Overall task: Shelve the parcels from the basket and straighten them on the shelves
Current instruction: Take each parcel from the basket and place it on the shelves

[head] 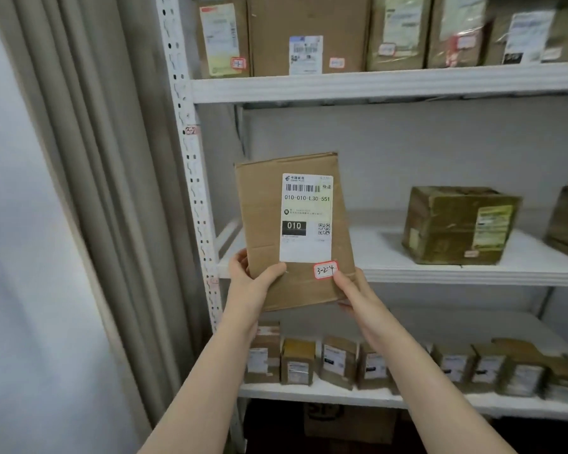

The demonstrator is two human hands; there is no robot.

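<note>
A flat brown cardboard parcel [263, 211] with a white shipping label and a red-edged "3-2-4" sticker stands upright, slightly tilted, at frame centre before the white middle shelf [440, 275], its lower corners gripped by the left hand [251, 285] and right hand [353, 294].

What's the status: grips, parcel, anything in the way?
Left grip and right grip hold the parcel by its lower corners. Parcel upright before the middle shelf. Olive box sits well right, not blocking.
</note>
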